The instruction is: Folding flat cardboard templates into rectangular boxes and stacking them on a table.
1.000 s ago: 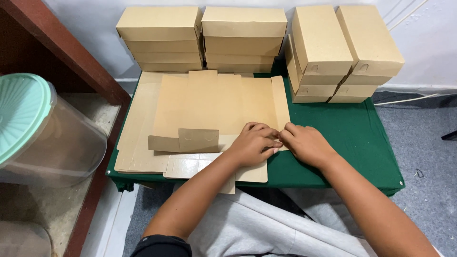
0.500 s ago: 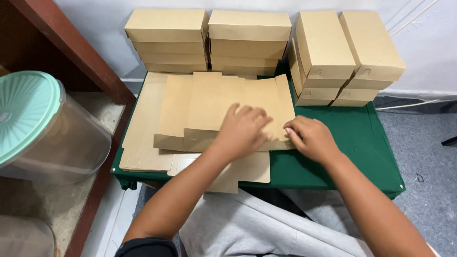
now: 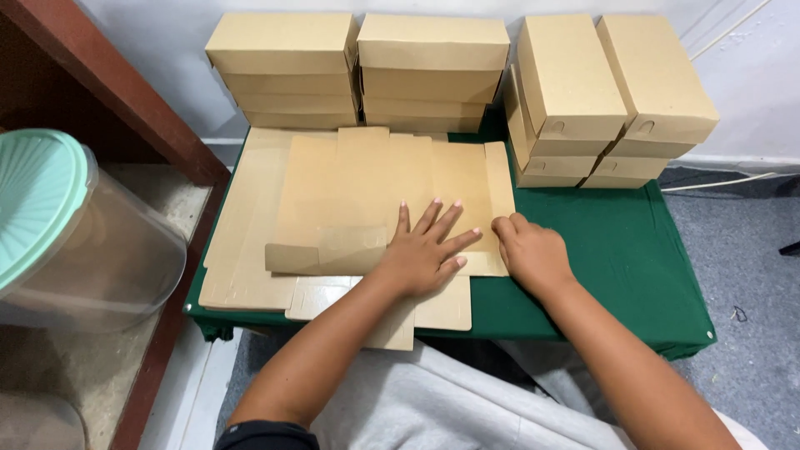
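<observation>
Cardboard under both palms: my left hand (image 3: 425,254) lies flat on the top flat box blank (image 3: 383,196), fingers (image 3: 439,218) spread wide and pressed down on its near edge, gripping nothing. My right hand (image 3: 533,254) sits just beside it at the blank's right-hand corner, fingers curled together with the tips on the narrow side flap (image 3: 498,179); whether they pinch the edge or only press on it, I cannot tell. Left of my left fingers a small folded tab (image 3: 325,254) stands up a little from the sheet. Under that blank lies a stack of more flat blanks (image 3: 246,242), spilling out toward me beneath my left wrist, all on the green-covered bench (image 3: 617,250). Beyond my fingertips, against the wall, finished boxes (image 3: 433,71) are piled in stacks, two stacks ahead and tilted ones (image 3: 612,83) to the right of my right hand. Far off to the left, a clear plastic tub with a pale green lid (image 3: 37,200) sits on a wooden shelf (image 3: 125,108).
</observation>
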